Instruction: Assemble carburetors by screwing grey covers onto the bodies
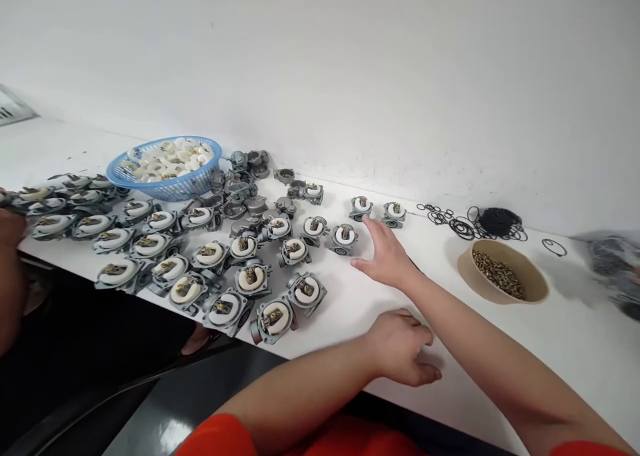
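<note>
My right hand (387,251) reaches over the white table with thumb and fingers spread and nothing between them. Just left of its fingertips stands a carburetor body (344,240) with a white ring-shaped float on top; I see a gap between them. Two more such carburetor bodies, one of them (361,208) just beyond the fingers, sit near the wall. Nearer to me, my left hand (400,347) hangs low over the table, its thumb and forefinger apart and its other fingers partly curled. No object shows in it. Many carburetors with floats (274,319) stand in loose rows to the left.
A blue basket (173,188) of white floats stands at the back left, beside bare carburetor bodies (256,206). On the right are a tan bowl (537,286) of small brass parts and black rubber rings (497,223). Another person's arm (11,276) shows at the left edge.
</note>
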Demonstrator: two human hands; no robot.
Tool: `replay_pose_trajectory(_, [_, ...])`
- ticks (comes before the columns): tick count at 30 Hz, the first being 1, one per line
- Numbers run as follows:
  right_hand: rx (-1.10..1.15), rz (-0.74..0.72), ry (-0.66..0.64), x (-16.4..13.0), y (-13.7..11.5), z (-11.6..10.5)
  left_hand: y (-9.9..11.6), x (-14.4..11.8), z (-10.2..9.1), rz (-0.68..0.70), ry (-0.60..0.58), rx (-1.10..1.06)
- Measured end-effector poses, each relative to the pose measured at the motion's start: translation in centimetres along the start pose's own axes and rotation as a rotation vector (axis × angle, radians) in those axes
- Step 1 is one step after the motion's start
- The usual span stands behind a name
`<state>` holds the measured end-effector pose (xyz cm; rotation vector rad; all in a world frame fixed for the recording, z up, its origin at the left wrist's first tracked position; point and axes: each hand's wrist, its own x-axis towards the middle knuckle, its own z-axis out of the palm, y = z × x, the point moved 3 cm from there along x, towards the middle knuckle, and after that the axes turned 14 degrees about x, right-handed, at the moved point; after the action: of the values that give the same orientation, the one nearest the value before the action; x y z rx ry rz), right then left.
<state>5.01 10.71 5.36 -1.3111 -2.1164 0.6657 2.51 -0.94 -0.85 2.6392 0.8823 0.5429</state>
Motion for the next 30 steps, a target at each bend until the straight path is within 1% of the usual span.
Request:
replay_pose_trajectory(4, [-0.019,0.035,-0.107,2.2,0.8,1.0,0.1,0.1,0.3,0.046,0.002,0.076])
replay_pose_trajectory(7, [-0.01,0.032,-0.15,3.0,1.2,2.0,0.1,0.2,0.2,0.023,0.009,0.073])
replay_pose_trajectory(9, [-0.003,0.028,-0.154,3.4,1.5,2.4,0.1,0.2,0.1,-0.028,0.022,0.056])
replay_pose_trajectory(12, [0.012,0.024,-0.138,3.8,1.7,2.7,0.0,0.2,-0.2,-0.101,0.078,0.012])
replay_pose_trajectory(17, [0.036,0.004,-0.135,4.2,1.8,3.0,-0.3,0.1,-0.4,-0.149,0.17,-0.016])
replay_pose_trajectory(19, [0.037,0.008,-0.109,4.2,1.9,3.2,-0.4,0.1,-0.4,-0.161,0.187,-0.017])
replay_pose_trajectory(24, [0.019,0.053,0.012,3.2,1.9,3.1,-0.5,0.1,-0.2,-0.171,0.227,-0.047])
replay_pose_trajectory(26, [0.005,0.095,0.06,2.4,1.8,2.8,-0.6,0.1,-0.4,-0.201,0.297,-0.073])
replay_pose_trajectory(30, [-0.039,0.217,0.175,0.0,1.7,1.6,-0.9,-0.6,-1.8,-0.303,0.519,-0.132])
